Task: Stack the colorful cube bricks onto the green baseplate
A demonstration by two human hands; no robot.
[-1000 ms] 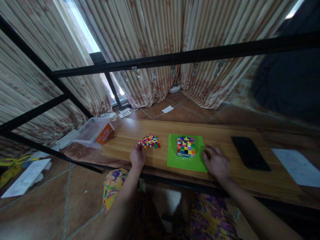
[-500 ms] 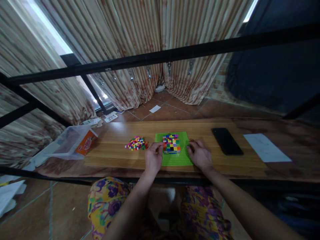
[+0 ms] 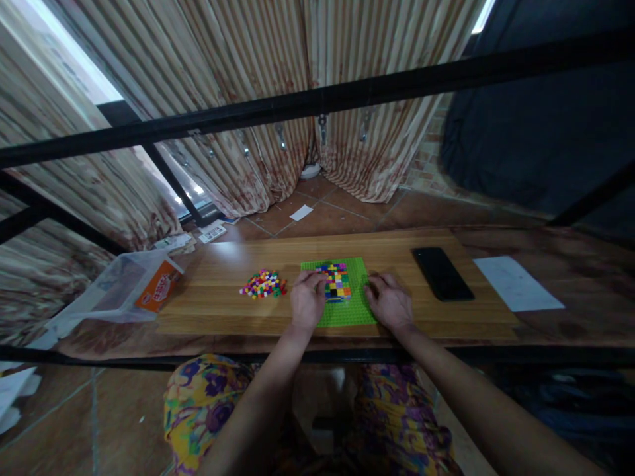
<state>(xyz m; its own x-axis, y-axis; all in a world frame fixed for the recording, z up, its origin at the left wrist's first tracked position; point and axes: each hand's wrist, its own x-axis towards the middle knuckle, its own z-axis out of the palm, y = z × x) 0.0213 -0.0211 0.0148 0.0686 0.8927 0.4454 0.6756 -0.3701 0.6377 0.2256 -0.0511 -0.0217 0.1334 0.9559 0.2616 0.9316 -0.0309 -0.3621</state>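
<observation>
A block of small multicoloured building bricks (image 3: pixel 340 284) stands on a green studded baseplate (image 3: pixel 347 318). Over the block's left side is my left hand (image 3: pixel 307 303), fingers pinched together and covering part of it. Whatever sits in that pinch is too small to make out. My right hand (image 3: pixel 390 303) is at the baseplate's right edge, with curled fingers and thumb closed on the edge. Left of the plate, loose bricks (image 3: pixel 262 284) lie in a small pile.
A wooden board (image 3: pixel 223 317) bears all this. At its right are a black phone (image 3: pixel 443 273) and a white paper sheet (image 3: pixel 518 283). A clear plastic box (image 3: pixel 106 287) with an orange label sits at the left. A dark metal rail (image 3: pixel 258 109) crosses beyond the board.
My left hand has moved right relative to the brick block and now covers its left part. The right hand stays at the plate's edge. The whole view has shifted slightly.
</observation>
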